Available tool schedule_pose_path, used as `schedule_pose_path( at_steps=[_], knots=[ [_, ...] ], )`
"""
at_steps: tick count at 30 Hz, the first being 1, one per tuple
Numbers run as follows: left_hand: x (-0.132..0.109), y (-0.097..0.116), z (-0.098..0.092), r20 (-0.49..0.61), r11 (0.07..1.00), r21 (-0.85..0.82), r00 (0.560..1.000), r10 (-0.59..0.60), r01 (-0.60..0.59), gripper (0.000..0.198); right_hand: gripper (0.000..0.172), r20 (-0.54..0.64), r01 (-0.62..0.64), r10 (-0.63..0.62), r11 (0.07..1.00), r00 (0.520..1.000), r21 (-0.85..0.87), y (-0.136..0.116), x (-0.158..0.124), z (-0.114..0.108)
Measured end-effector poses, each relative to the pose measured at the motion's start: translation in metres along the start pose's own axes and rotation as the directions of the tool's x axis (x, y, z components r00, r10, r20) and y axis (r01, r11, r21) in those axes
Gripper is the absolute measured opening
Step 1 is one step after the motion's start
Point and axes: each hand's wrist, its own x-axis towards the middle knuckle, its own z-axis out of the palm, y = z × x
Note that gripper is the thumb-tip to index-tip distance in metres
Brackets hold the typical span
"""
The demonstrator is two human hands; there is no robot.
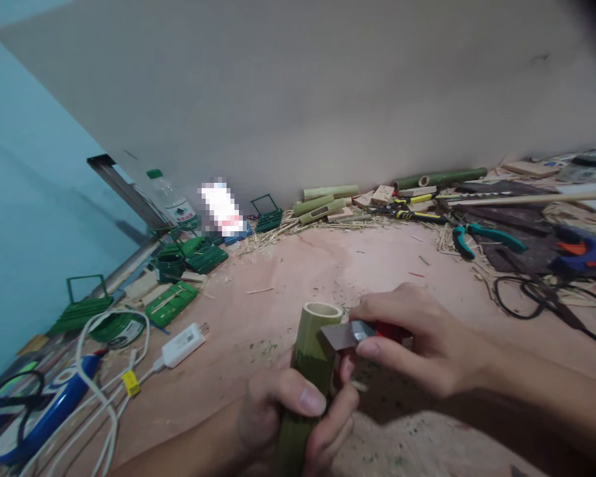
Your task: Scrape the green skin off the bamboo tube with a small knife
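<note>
My left hand (302,411) is wrapped round a green bamboo tube (312,364), whose open end points up and away from me. Near that end the skin is pale and scraped; lower down it stays dark green. My right hand (417,338) grips a utility knife (362,330) with a red handle and a silver front. The wide blade lies against the right side of the tube, just below its rim. Most of the knife's handle is hidden in my fingers. Small green shavings (268,348) are scattered on the wooden table (288,271) around the tube.
At the left lie green miniature pieces (171,301), a white charger (183,344) with its cable, and a blue tube-shaped pack (49,411). Behind are a bottle (171,199) and bamboo pieces (322,210). Teal pliers (491,235) and a blue glue gun (586,252) lie right.
</note>
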Motion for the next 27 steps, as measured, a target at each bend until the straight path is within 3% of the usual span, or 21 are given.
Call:
schedule_pose_path(
  at_steps=[9,13,17,19,21,22,24,27],
  knots=[
    [-0.004,-0.001,-0.006,-0.056,1.000,0.002,0.998,-0.009,0.009,0.023,0.035,0.059,-0.029,0.032,0.998,0.998,-0.053,0.001,0.000,0.003],
    [0.001,0.007,-0.004,-0.038,0.995,0.074,0.998,-0.058,0.061,0.019,0.039,-0.140,-0.146,0.139,0.988,0.980,-0.040,0.007,0.007,-0.002],
    [0.003,0.009,-0.001,-0.012,0.985,0.116,0.992,-0.128,0.128,0.026,0.039,-0.380,-0.312,0.293,0.950,0.877,0.013,0.016,0.012,-0.014],
    [0.002,0.007,-0.002,-0.028,0.991,0.087,0.995,-0.099,0.101,0.024,0.039,-0.395,-0.305,0.293,0.952,0.871,0.033,0.018,0.012,-0.016],
    [0.002,0.005,-0.005,-0.024,0.991,0.087,0.994,-0.104,0.106,0.024,0.041,-0.335,-0.272,0.261,0.962,0.905,0.015,0.017,0.010,-0.012],
    [0.002,0.004,-0.005,-0.046,0.989,0.105,0.994,-0.103,0.107,0.024,0.042,-0.295,-0.256,0.243,0.967,0.924,-0.006,0.017,0.010,-0.010],
    [0.005,0.004,-0.005,-0.200,0.976,0.180,0.976,-0.085,0.122,0.025,0.042,-0.236,-0.242,0.225,0.969,0.945,-0.046,0.017,0.008,-0.004],
    [0.011,0.006,-0.001,-0.525,0.921,0.322,0.851,-0.017,0.217,0.032,0.041,-0.253,-0.280,0.256,0.958,0.933,-0.065,0.021,0.007,0.001]
  ],
)
